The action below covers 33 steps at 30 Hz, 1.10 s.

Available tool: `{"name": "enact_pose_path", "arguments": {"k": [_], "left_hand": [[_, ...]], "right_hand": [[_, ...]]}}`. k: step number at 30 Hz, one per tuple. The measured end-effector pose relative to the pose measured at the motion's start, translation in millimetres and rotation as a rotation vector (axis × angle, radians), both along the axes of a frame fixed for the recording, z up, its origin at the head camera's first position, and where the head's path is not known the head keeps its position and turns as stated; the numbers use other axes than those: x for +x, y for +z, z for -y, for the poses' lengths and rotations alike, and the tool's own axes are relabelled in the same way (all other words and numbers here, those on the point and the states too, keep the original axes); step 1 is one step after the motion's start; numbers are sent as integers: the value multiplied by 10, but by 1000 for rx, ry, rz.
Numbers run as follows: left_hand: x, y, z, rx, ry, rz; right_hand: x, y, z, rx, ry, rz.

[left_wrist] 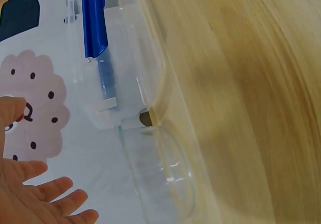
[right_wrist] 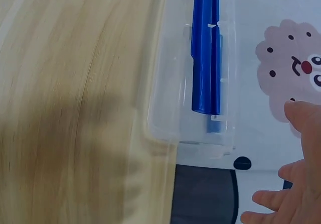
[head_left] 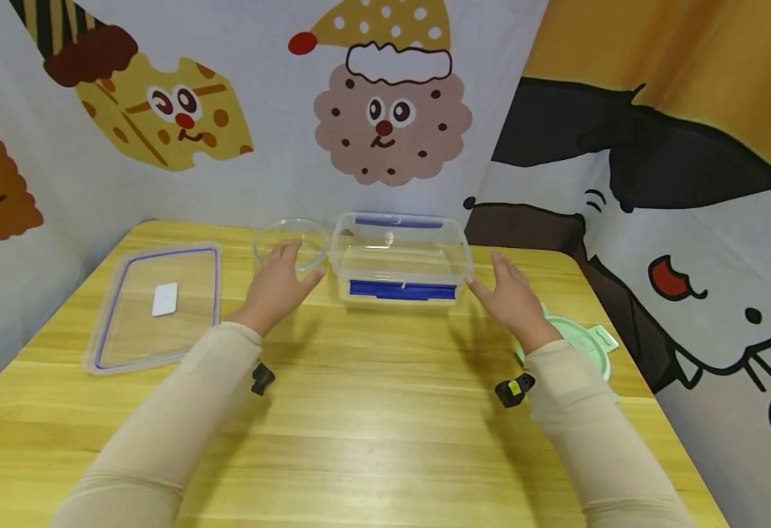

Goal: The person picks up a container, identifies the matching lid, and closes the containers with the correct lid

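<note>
A clear plastic food box (head_left: 401, 257) with blue clip latches stands uncovered at the back of the table. To its left is a round clear bowl (head_left: 319, 246), partly behind my left hand (head_left: 279, 286). That hand hovers with fingers spread, holding nothing; the left wrist view shows its fingers (left_wrist: 55, 189) apart from the bowl and the box. My right hand (head_left: 509, 297) is raised just right of the box, its fingers extended and nothing in them. In the right wrist view the thumb (right_wrist: 301, 113) stays clear of the blue latch (right_wrist: 206, 58).
A clear rectangular lid (head_left: 134, 330) with a blue seal lies at the left, bearing a small white rectangle (head_left: 164, 299). A round green lid (head_left: 583, 341) with tabs lies at the right, partly under my right forearm. A printed cloth (head_left: 260, 147) hangs behind the table.
</note>
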State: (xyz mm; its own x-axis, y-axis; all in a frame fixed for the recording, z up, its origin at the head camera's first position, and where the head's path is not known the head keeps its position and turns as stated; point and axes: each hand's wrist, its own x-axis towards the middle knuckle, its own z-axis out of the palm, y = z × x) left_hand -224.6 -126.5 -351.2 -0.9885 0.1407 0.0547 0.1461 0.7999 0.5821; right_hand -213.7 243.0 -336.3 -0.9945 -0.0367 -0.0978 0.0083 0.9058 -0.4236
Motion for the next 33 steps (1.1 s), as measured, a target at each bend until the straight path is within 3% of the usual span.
{"name": "enact_pose_path", "arguments": {"k": [5,13,25,33], "left_hand": [[-49,-37,-17,76,14,61],[-137,-102,-45,294,0,152],[-227,-212,-116,363,25,287],[-278,-240,-191,495,73,385]], "right_hand": [[-48,-41,-18,-96,-19,23],[-132,-74,-43,-150,-16,44],[-255,-191,-21,-374,-93,94],[-354,-257,-18,-501,-156,129]]}}
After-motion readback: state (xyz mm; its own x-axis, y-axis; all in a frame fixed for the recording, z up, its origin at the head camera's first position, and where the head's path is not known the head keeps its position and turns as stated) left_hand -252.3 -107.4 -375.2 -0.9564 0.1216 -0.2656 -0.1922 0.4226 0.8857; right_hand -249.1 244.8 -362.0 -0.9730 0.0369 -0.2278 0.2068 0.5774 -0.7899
